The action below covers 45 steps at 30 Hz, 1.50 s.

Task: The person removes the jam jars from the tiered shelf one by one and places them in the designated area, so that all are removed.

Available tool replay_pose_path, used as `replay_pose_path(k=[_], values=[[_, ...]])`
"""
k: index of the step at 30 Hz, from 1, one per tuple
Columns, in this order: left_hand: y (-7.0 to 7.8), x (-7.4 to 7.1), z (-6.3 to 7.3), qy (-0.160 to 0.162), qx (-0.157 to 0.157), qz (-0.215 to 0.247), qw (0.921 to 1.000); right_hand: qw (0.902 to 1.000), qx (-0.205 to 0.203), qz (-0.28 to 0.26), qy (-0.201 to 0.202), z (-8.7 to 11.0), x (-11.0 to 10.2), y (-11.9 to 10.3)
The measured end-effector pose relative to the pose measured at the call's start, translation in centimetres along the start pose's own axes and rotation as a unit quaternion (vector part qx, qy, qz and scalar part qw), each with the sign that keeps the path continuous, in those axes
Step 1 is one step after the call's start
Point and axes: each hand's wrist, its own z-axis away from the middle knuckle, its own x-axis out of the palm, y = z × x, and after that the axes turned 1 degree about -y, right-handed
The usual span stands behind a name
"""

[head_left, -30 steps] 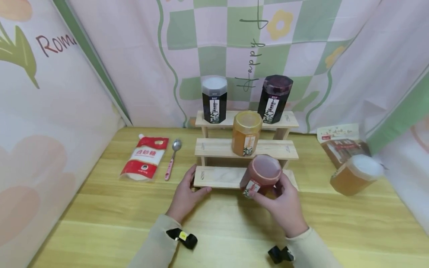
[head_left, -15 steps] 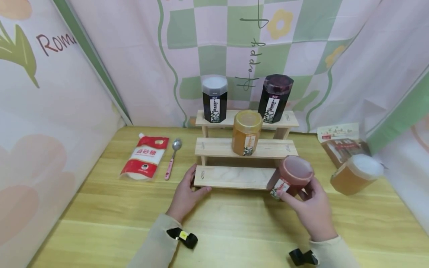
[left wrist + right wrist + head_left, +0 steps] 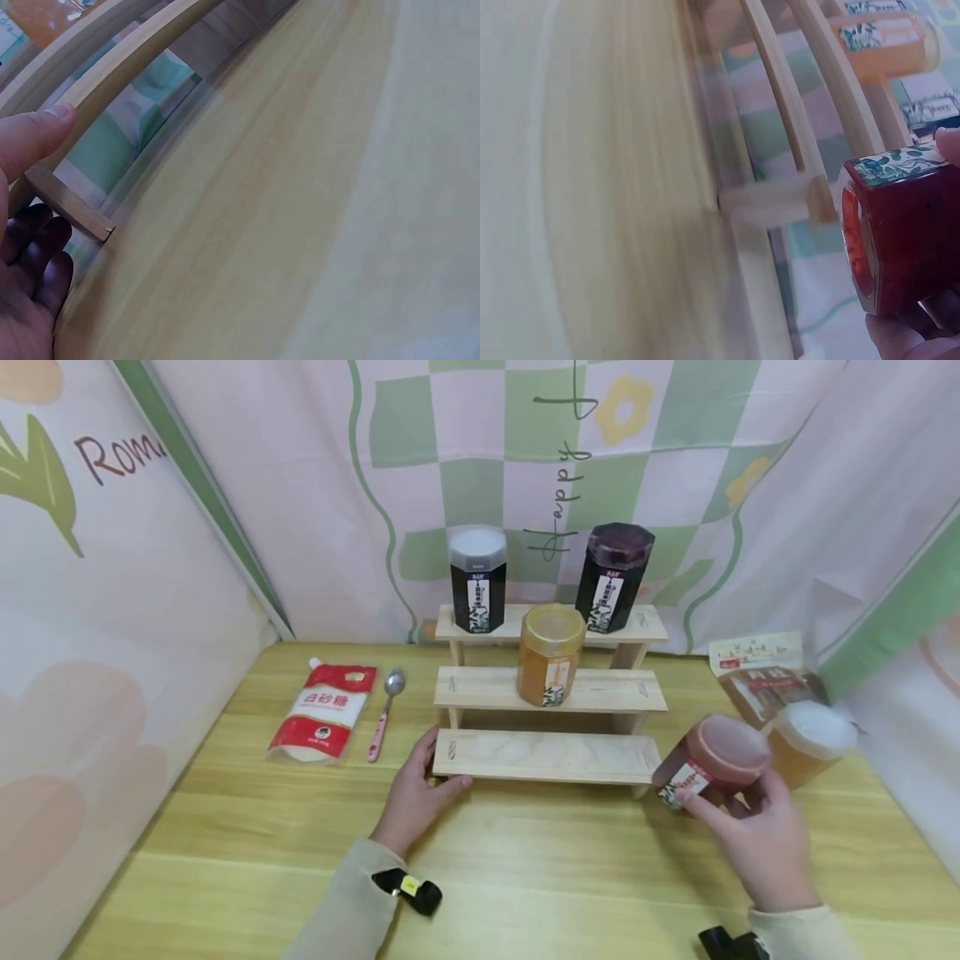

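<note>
My right hand grips a red jam jar, tilted and held in the air just off the right end of the lowest step. In the right wrist view the jar shows its dark red side and clear base. At the other end, my left hand holds the three-step wooden rack by its lowest board. The left wrist view shows the thumb over the board's edge and the fingers below, beside a leg. An amber jar stands on the middle step.
Two dark jars, one pale-lidded and one purple-lidded, stand on the top step. Behind my right hand are another amber jar and a brown packet. A red-white sugar pouch and a spoon lie left.
My right hand has carried the red jam jar rightward, from in front of the lowest step to past its right end. The left hand has stayed on the rack.
</note>
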Motion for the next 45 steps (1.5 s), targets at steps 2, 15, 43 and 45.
replay_pose_path(k=[2,15,43,45], values=[[0.0,0.0,0.0,0.000,0.000,0.000,1.0000,1.0000,0.003,0.005,0.003,0.0,-0.7,0.5],[0.3,0.0,0.1,-0.002,-0.003,0.000,1.0000,0.9945,0.092,0.044,0.026,0.4,-5.0,4.1],[0.0,0.0,0.1,0.000,0.013,0.009,0.9999,0.9749,0.193,0.084,0.072,-2.4,-10.3,9.2],[0.0,0.0,0.1,0.000,0.014,0.009,0.9999,0.9723,0.200,0.094,0.077,-2.7,-10.4,9.3]])
